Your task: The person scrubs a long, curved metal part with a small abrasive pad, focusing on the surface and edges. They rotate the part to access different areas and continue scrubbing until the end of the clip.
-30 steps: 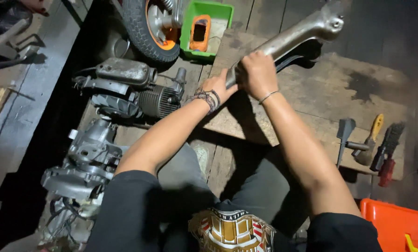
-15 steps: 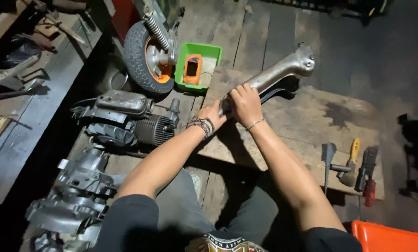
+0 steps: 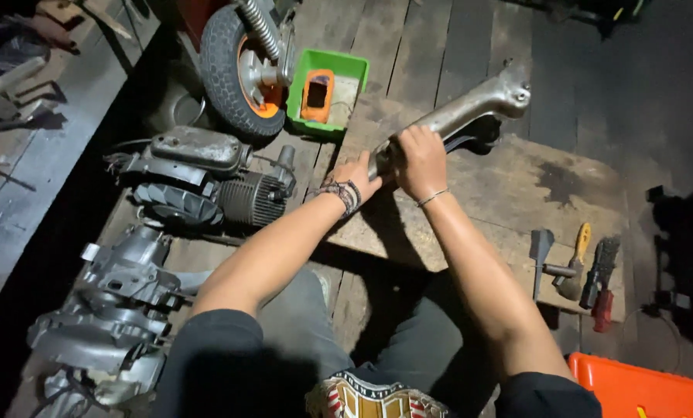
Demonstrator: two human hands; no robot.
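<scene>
A long grey metal arm-shaped part (image 3: 470,104) rises at a slant above a wooden board (image 3: 516,197); its knuckle end points up and to the right. My right hand (image 3: 417,159) grips its lower shaft, a thin bracelet on the wrist. My left hand (image 3: 360,176), with dark wristbands, holds the bottom end just to the left of the right hand. The two hands touch each other.
A finned engine block (image 3: 207,182) and a grey engine casing (image 3: 118,298) lie at the left. A small wheel with an orange hub (image 3: 234,66) and a green tray (image 3: 327,70) sit behind. A hammer, a scraper and a brush (image 3: 574,267) lie at the right. An orange bin (image 3: 644,387) fills the lower right corner.
The view has shifted a little between frames. Both hands have kept their grip on the metal part, which stays tilted up to the right.
</scene>
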